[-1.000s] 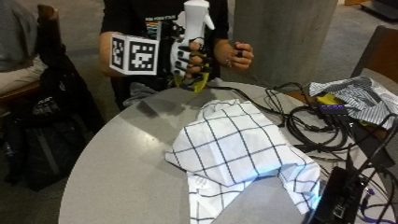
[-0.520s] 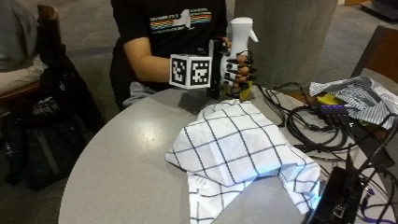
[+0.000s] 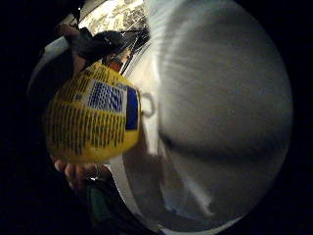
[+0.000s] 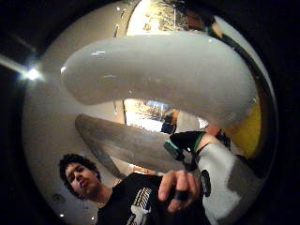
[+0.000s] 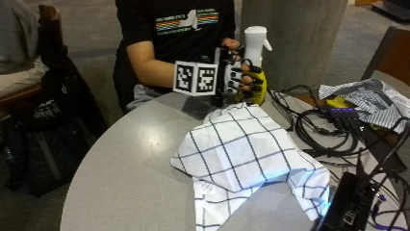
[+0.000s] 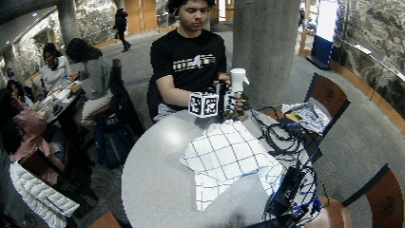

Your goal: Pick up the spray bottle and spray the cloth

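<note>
In the outside view my gloved right hand grips a spray bottle with a white head and a yellow body, holding it upright above the table's far edge. Its nozzle points right. Just below and in front of it, a white cloth with a dark grid lies crumpled on the round grey table. The little finger side palm view is filled by the yellow label of the bottle beside the pale cloth. The thumb side view shows the white head of the bottle close up. In the wide view, the bottle stands over the cloth.
Black cables tangle on the table right of the cloth. A striped cloth lies at the far right. A black device sits at the near right edge. A concrete pillar rises behind the bottle.
My hand has carried the bottle to the right, from in front of the person's chest to the far edge of the cloth, and a little lower. The cloth has not moved.
</note>
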